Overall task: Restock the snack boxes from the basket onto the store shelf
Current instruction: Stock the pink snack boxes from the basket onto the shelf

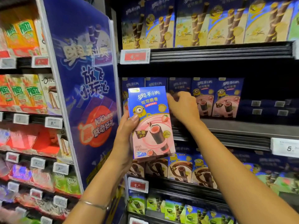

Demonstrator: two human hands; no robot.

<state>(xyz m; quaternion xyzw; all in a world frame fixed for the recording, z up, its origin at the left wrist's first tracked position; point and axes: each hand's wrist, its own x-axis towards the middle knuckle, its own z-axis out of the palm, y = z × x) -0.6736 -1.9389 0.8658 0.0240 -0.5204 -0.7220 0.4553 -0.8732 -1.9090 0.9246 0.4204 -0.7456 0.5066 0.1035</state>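
My left hand (125, 135) grips a blue and pink strawberry snack box (151, 122) upright in front of the middle shelf (242, 126). A second box's edge shows just behind it. My right hand (184, 107) reaches past this box to the shelf row, and its fingers curl over the top of a matching box (177, 85) standing there. That box is mostly hidden by my hand. Two more pink boxes (215, 97) stand to its right. The basket is out of view.
Right of the pink boxes, the middle shelf is a dark gap with flat boxes lying far back (267, 107). Yellow boxes (210, 21) fill the shelf above and brown ones (191, 167) the shelf below. A blue promo panel (84, 78) divides off the left shelves.
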